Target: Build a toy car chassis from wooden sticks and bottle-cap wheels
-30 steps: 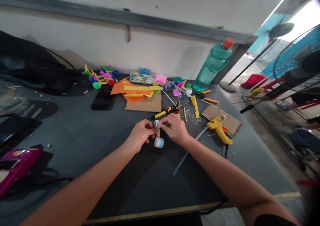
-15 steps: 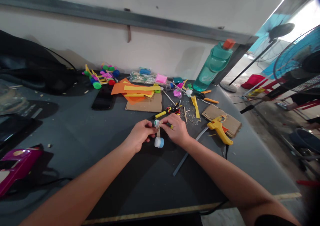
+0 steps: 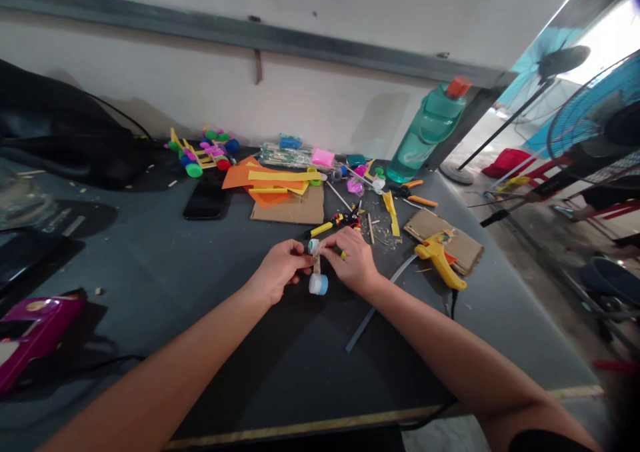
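Above the dark table, my left hand (image 3: 285, 267) and my right hand (image 3: 350, 257) meet at a small craft piece. It has a narrow wooden stick (image 3: 317, 265) with a blue and white bottle cap (image 3: 319, 284) at the near end. A white cap (image 3: 313, 246) with a green spot sits at the far end. Fingers of my left hand pinch the piece from the left, and my right thumb and index finger pinch it near the far cap. The fingers hide part of the stick. Just beyond my right hand lie red and yellow pliers (image 3: 340, 221).
A yellow glue gun (image 3: 442, 262) with a clear glue stick (image 3: 373, 315) lies right, by cardboard (image 3: 463, 245). Behind are coloured paper (image 3: 240, 177), a phone (image 3: 205, 197), cap-wheeled toys (image 3: 194, 170) and a teal bottle (image 3: 423, 135). A magenta device (image 3: 45, 332) lies left.
Hardly anything differs. Both hands keep their pinch on the craft piece, and the near blue and white cap has shifted very slightly upward.
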The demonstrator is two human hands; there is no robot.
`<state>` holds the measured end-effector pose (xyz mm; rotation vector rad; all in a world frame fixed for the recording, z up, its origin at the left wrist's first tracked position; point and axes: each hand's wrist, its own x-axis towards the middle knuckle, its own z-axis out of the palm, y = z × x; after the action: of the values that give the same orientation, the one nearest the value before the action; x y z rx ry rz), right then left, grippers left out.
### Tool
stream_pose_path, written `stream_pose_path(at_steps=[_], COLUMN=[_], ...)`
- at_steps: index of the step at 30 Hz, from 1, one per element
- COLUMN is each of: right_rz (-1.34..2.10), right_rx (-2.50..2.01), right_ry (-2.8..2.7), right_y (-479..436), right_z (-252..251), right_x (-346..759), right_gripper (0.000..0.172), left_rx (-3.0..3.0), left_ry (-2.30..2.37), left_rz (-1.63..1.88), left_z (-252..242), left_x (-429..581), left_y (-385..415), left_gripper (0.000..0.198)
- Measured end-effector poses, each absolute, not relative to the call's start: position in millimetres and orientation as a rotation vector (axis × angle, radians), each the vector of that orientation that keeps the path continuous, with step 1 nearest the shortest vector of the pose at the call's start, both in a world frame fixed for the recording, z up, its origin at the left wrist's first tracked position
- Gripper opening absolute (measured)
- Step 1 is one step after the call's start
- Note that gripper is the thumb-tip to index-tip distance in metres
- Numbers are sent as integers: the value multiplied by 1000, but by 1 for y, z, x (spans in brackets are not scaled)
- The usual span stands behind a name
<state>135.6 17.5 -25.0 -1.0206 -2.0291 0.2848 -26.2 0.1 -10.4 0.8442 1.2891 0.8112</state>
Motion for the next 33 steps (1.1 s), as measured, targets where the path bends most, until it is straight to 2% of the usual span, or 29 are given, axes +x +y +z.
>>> stream_pose_path(at_steps=[8,16,24,33], right_rz=[363,365,357,369], right_rx=[-1009,-1000,-990,-1005], right_ry=[-2025,-1995,-1986,-1994], right_y=[19,18,16,16], right_z=[-26,-26,-24,-24], right_x=[137,140,141,143], right_gripper=[7,7,6,7], left_rx=[838,833,857,1000], left_ry=[1289,1306,1265,1252], left_rz=[827,825,742,655], left_z=[-10,-8,-8,-1], left_x=[-26,-27,-30,-30], left_y=[-1,-1,1,-1], left_gripper=[29,15,13,19])
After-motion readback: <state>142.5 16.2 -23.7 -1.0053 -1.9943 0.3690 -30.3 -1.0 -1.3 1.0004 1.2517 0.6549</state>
